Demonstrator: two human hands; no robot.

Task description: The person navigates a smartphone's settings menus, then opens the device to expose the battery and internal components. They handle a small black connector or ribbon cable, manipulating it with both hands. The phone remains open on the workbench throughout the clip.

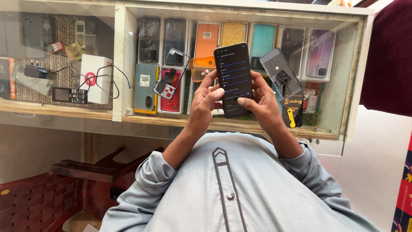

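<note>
A black smartphone [234, 77] with a lit dark settings screen showing several slider bars is held upright over a glass display counter [120, 64]. My left hand [204, 105] grips its left edge, thumb resting on the lower screen. My right hand [262, 103] wraps the right edge, its thumb touching the bottom of the screen. Both forearms rise from light blue-grey sleeves.
On the glass lie an opened phone frame [168, 81], a grey phone back cover [280, 71], a yellow tool [292, 118], a white box [95, 77] with a black cable and charger [34, 71]. Phone cases fill the cabinet below. A dark red chair [51, 189] stands lower left.
</note>
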